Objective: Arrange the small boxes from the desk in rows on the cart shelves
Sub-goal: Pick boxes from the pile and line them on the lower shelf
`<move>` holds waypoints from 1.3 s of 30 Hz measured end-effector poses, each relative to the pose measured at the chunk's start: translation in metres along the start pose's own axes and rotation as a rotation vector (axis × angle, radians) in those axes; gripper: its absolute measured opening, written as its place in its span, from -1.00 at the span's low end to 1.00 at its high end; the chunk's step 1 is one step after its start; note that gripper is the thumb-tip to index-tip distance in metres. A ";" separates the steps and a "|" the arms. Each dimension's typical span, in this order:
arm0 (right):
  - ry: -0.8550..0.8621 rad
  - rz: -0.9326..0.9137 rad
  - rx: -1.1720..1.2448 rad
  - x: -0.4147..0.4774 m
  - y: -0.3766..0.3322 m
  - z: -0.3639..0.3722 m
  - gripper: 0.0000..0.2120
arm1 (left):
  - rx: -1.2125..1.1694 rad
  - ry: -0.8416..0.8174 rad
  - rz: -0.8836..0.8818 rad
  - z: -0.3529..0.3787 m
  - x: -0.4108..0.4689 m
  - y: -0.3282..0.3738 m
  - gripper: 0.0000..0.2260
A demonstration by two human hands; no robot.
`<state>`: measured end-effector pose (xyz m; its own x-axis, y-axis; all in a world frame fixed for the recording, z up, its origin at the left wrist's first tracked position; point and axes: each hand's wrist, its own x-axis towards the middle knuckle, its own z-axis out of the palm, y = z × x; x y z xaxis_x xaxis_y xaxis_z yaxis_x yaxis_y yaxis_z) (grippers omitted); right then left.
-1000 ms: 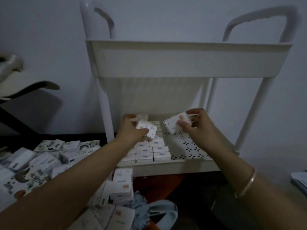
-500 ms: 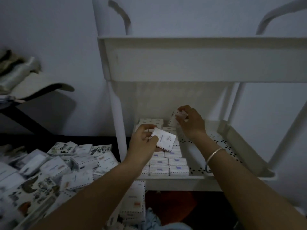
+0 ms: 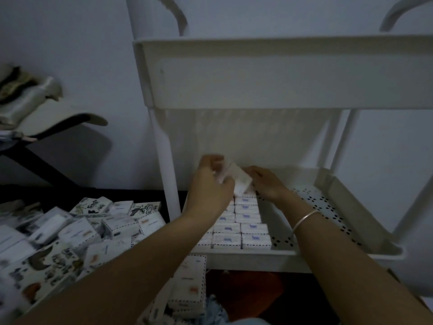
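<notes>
Nearest the camera: two boxes stood upright on end, just in front of the shelf's front rim, with blue cloth beside them and a red object under the shelf.

Left side: loose pile of boxes on the counter, unsorted, faces at mixed angles, some printed with dark artwork.

Both forearms reached forward into the lower cart shelf, which had a perforated floor and raised walls. A thin bracelet sat on the right wrist.

Rows of boxes filled the left part of that shelf, laid flat, touching edge to edge, purple marks facing up, running front to back. The right part of the shelf floor showed only its hole pattern.

Behind the rows, at the back:
- left hand had its fingers curled, pinching a small box by its left edge. The box was tilted, above the back end of the rows.
- right hand was palm down just right of that box, fingertips at its right edge. Motion blur; I could not tell if it gripped the box or only touched it.

Further back: white post at the shelf's left corner, upper tray overhanging the hands, curved handle above it. A chair with cloth draped on it stood far left, against the plain wall.
</notes>
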<state>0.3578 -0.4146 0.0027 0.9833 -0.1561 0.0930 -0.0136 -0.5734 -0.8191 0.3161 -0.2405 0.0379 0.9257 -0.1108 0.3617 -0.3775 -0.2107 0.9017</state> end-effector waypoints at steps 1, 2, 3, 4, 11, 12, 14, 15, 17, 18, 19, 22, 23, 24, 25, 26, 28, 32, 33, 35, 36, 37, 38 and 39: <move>0.027 0.041 0.062 0.000 -0.001 -0.001 -0.68 | 0.063 0.050 0.073 0.001 0.010 0.008 -0.68; 0.045 0.093 0.148 -0.001 -0.001 -0.001 -0.67 | 0.132 0.080 0.143 0.003 0.022 0.015 -0.70; 0.052 0.147 0.240 -0.002 -0.002 -0.001 -0.66 | 0.214 0.078 0.201 0.006 0.034 0.020 -0.72; 0.053 0.188 0.312 -0.004 -0.003 -0.001 -0.63 | 0.301 0.052 0.249 0.009 0.046 0.022 -0.73; 0.031 0.279 0.432 -0.002 0.002 -0.003 -0.48 | 0.628 -0.260 0.380 0.041 0.098 0.002 -0.76; 0.026 0.279 0.425 0.000 0.004 -0.003 -0.47 | 0.644 -0.308 0.386 0.043 0.103 -0.001 -0.76; 0.016 0.269 0.400 0.004 0.008 -0.003 -0.41 | 0.697 -0.377 0.377 0.044 0.109 -0.006 -0.75; 0.012 0.266 0.379 0.005 0.010 -0.003 -0.36 | 0.731 -0.401 0.362 0.044 0.112 -0.010 -0.74; 0.005 0.265 0.353 0.006 0.011 -0.005 -0.31 | 0.765 -0.444 0.314 0.043 0.116 -0.017 -0.69; 0.005 0.266 0.349 0.007 0.011 -0.006 -0.30 | 0.768 -0.459 0.298 0.043 0.118 -0.019 -0.67; 0.005 0.265 0.347 0.007 0.012 -0.007 -0.30 | 0.776 -0.471 0.291 0.043 0.119 -0.020 -0.68; 0.007 0.266 0.315 0.009 0.016 -0.007 -0.31 | 0.855 -0.534 0.296 0.047 0.120 -0.020 -0.73; -0.004 0.263 0.284 0.010 0.018 -0.006 -0.29 | 0.891 -0.547 0.295 0.049 0.120 -0.021 -0.75; -0.021 0.259 0.241 0.011 0.019 -0.004 -0.26 | 0.932 -0.552 0.292 0.051 0.119 -0.023 -0.76; -0.034 0.257 0.200 0.012 0.020 -0.002 -0.25 | 0.973 -0.552 0.290 0.053 0.117 -0.024 -0.76; -0.034 0.258 0.181 0.013 0.022 -0.001 -0.26 | 1.009 -0.552 0.290 0.054 0.114 -0.025 -0.75; -0.005 0.265 0.132 0.013 0.024 -0.002 -0.32 | 1.078 -0.553 0.299 0.054 0.108 -0.025 -0.69; 0.050 0.232 -0.080 0.002 0.021 -0.007 -0.44 | 1.201 -0.615 0.331 0.046 0.093 -0.015 -0.58; 0.063 0.214 -0.107 -0.002 0.018 -0.008 -0.46 | 1.178 -0.631 0.311 0.040 0.086 -0.010 -0.56; 0.105 0.166 -0.136 -0.011 0.010 -0.007 -0.48 | 1.091 -0.642 0.295 0.024 0.068 0.004 -0.61; 0.133 0.133 -0.156 -0.017 0.006 -0.007 -0.49 | 1.043 -0.636 0.306 0.016 0.057 0.010 -0.66; 0.168 0.089 -0.210 -0.023 0.001 -0.007 -0.50 | 1.010 -0.627 0.325 0.006 0.044 0.016 -0.70; 0.210 0.031 -0.293 -0.030 -0.003 -0.006 -0.50 | 0.991 -0.619 0.350 -0.006 0.030 0.021 -0.75; 0.256 -0.044 -0.396 -0.038 -0.007 -0.005 -0.51 | 0.975 -0.620 0.373 -0.018 0.014 0.025 -0.78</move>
<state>0.3200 -0.4092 0.0080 0.9091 -0.2896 0.2996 -0.0904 -0.8389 -0.5367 0.3203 -0.2300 0.0703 0.6889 -0.7101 0.1455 -0.7246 -0.6798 0.1131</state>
